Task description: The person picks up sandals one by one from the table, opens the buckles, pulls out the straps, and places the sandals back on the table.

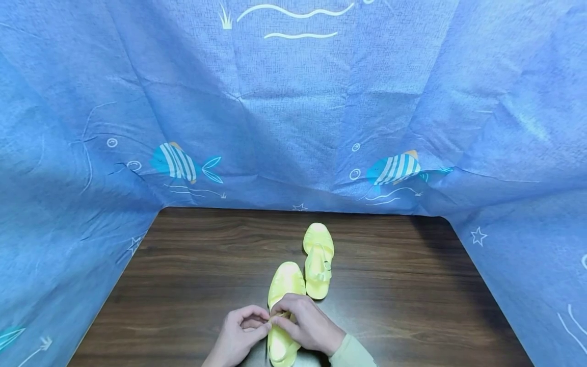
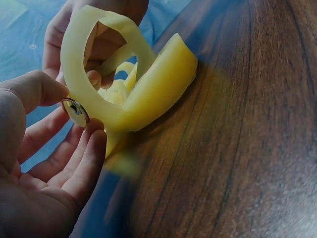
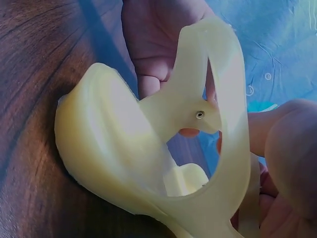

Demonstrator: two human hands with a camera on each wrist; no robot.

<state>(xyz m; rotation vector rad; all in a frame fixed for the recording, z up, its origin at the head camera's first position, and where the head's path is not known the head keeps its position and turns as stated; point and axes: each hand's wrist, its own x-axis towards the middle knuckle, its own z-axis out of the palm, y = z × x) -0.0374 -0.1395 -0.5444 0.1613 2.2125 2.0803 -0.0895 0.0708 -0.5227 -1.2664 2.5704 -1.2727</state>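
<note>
A yellow sandal (image 1: 286, 280) rests on the table near its front edge, toe pointing away from me. My left hand (image 1: 243, 331) is at its left side, thumb and fingertips pinching a round metal buckle (image 2: 76, 112) on the strap. Reaching over from the right, my right hand (image 1: 304, 321) grips the strap (image 3: 235, 119) with curled fingers, close to the left fingertips. A small metal rivet (image 3: 200, 115) shows on the inner face of the strap. Part of the sandal's middle is hidden under the right hand in the head view.
A second yellow sandal (image 1: 317, 244) lies just beyond and to the right, its buckle on the right side. The table (image 1: 192, 265) is dark wood grain. Blue cloth (image 1: 293, 117) with printed fish hangs round its back and sides.
</note>
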